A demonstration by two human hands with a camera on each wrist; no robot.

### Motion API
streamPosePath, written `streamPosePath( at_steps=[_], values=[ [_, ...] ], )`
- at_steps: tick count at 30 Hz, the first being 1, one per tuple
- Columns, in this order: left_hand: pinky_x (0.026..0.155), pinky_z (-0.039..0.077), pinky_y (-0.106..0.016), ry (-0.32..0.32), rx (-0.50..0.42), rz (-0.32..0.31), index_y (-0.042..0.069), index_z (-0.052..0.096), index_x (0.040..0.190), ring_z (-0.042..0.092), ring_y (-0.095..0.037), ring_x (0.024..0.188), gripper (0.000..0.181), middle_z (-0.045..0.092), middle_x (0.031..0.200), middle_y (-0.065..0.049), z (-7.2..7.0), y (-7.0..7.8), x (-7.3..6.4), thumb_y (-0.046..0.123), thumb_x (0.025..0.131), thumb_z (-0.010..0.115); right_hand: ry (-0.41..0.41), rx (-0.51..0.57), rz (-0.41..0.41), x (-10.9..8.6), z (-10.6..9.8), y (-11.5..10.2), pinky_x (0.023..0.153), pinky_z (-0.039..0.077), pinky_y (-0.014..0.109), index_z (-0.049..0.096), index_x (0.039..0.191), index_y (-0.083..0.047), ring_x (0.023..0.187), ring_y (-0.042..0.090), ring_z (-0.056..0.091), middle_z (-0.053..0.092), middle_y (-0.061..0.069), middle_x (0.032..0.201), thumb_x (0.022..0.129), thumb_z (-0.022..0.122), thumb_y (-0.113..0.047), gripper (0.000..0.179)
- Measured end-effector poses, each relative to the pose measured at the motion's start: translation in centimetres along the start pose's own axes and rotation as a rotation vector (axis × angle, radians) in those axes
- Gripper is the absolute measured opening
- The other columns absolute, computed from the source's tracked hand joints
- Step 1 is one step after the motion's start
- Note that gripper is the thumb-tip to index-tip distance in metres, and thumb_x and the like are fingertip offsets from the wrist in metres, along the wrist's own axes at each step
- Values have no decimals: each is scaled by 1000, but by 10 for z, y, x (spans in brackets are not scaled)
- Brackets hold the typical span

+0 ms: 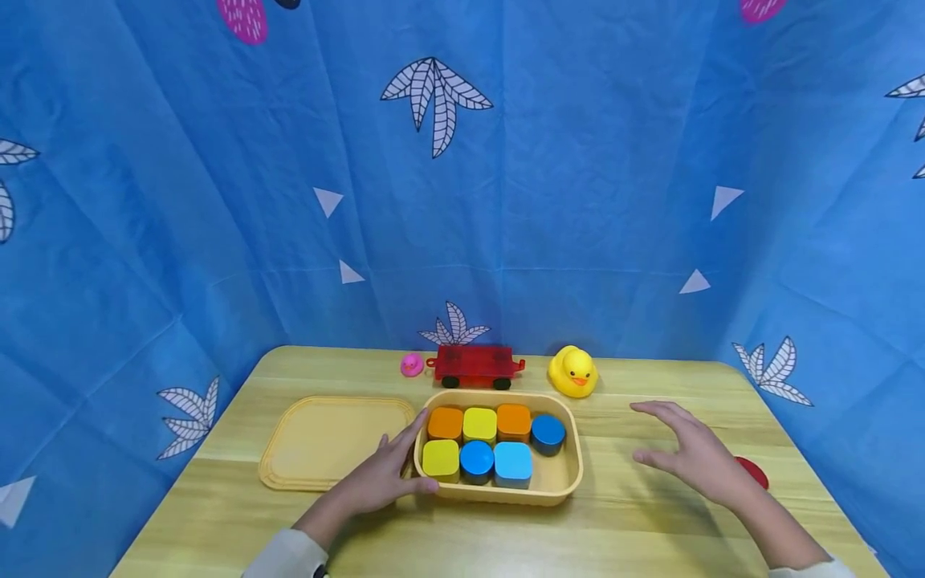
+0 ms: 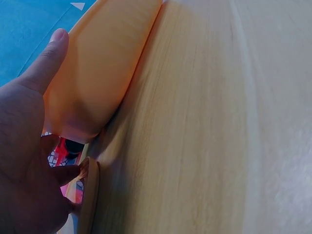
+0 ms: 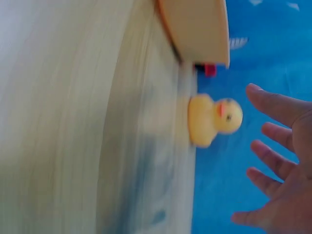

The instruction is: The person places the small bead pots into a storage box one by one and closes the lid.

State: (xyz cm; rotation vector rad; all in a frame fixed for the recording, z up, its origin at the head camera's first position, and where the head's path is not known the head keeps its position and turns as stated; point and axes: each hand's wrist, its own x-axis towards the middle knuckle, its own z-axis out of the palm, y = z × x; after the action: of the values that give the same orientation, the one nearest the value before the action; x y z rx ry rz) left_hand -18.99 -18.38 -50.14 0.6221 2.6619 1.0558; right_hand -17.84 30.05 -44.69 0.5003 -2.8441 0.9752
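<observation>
A pale yellow box [image 1: 567, 490] stands on the table, holding several blocks with orange, yellow and blue tops. At its left end is my left hand [image 1: 386, 474], fingers at the left rim and thumb by the front corner. The left wrist view has that thumb straight against the box's wall [image 2: 105, 63]. To the right of the box my right hand [image 1: 690, 453] hovers over the table, fingers spread and holding nothing. A yellow rubber duck [image 1: 573, 372] sits behind and left of it; the right wrist view also has the duck [image 3: 207, 122] near the fingertips.
On the left lies a flat pale yellow lid or tray [image 1: 336, 441], close to the left hand. Behind the box are a red toy wagon [image 1: 474, 365] and a small pink duck [image 1: 412, 365]. A red object [image 1: 755, 472] is partly hidden by the right wrist. Blue curtain [image 1: 578, 201] surrounds the table.
</observation>
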Motion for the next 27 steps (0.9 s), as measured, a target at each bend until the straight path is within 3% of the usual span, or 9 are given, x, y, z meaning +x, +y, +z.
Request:
streamPosePath(
  at_steps=[8, 15, 19, 22, 27],
  values=[
    [121, -6, -69, -8, -9, 14, 29, 3, 168, 25, -39, 155, 107, 13, 173, -5, 0, 1, 1, 54, 92, 73, -48, -84, 115, -22, -23, 43, 88, 50, 67, 50, 148, -2, 126, 60, 47, 45, 32, 148, 87, 83, -36, 77],
    [122, -6, -69, 9, -11, 17, 32, 3, 168, 27, -39, 154, 107, 15, 173, -4, 0, 0, 2, 53, 91, 74, -70, -150, 170, -33, -36, 74, 85, 51, 65, 53, 142, 7, 120, 62, 47, 45, 41, 141, 84, 86, -32, 77],
    [121, -6, -70, -3, -22, 11, 31, 3, 168, 27, -39, 154, 106, 15, 173, -5, 3, -1, 1, 54, 91, 73, -120, -136, 228, -39, -36, 87, 73, 54, 46, 51, 142, 10, 103, 47, 58, 46, 44, 134, 83, 87, -29, 80],
    [121, -6, -70, -3, -30, 4, 31, 3, 168, 27, -38, 154, 106, 16, 173, -5, 5, -2, 0, 55, 91, 73, -135, -126, 253, -42, -34, 91, 64, 49, 32, 51, 141, 11, 92, 30, 59, 51, 42, 126, 83, 87, -25, 78],
    [121, -7, -68, 5, -34, 7, 31, 3, 168, 26, -36, 155, 107, 15, 173, -3, 2, -2, 1, 54, 91, 74, -125, -157, 262, -41, -30, 91, 65, 52, 33, 55, 134, 12, 90, 30, 60, 61, 29, 109, 81, 88, -18, 69]
  ],
)
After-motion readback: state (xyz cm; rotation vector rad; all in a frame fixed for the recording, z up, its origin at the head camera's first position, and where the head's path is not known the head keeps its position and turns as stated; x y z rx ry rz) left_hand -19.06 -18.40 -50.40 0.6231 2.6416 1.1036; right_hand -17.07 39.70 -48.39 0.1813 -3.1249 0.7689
